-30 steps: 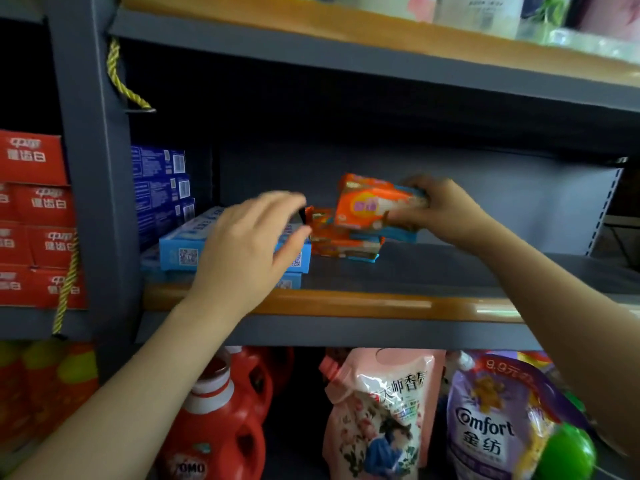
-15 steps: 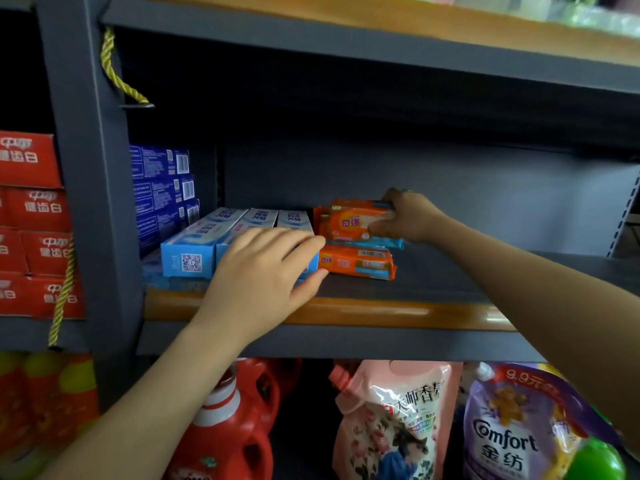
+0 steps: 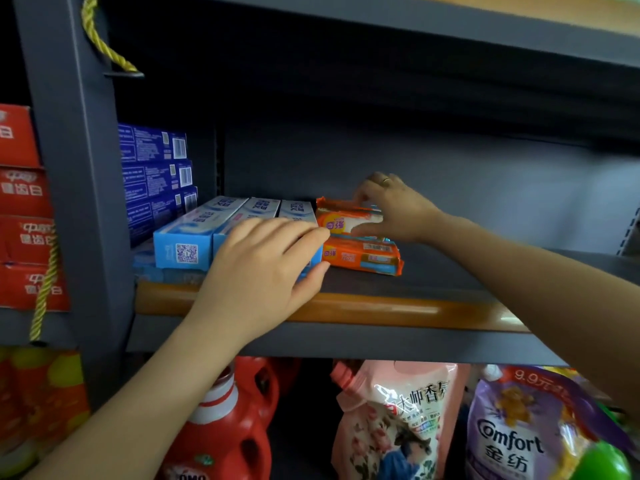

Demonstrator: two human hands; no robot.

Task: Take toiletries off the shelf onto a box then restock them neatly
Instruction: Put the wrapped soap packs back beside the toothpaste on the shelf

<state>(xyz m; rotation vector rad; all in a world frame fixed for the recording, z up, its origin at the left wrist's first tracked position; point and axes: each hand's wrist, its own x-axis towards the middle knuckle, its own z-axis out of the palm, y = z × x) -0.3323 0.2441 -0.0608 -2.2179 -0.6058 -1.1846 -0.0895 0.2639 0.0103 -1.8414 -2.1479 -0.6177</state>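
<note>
On the lowest visible level, a red detergent bottle (image 3: 228, 427), a pink refill pouch (image 3: 394, 420) and a purple Comfort pouch (image 3: 512, 434) are seen below the grey shelf (image 3: 433, 282) with its orange front strip; above it, the left hand (image 3: 263, 268) is laid flat with fingers extended over the row of light-blue toothpaste boxes (image 3: 183, 237), while the right hand (image 3: 394, 209) is curled around the upper orange soap pack (image 3: 343, 220), set atop a second soap pack (image 3: 363, 258); the soft stack could be tipped or nudged off square if released unevenly, and the nearest toothpaste box could be pushed askew by the resting palm; dark-blue boxes (image 3: 156, 168) are stacked further back, red cartons (image 3: 24, 209) fill the neighbouring bay, and a yellow rope (image 3: 100, 39) hangs from the upright
</note>
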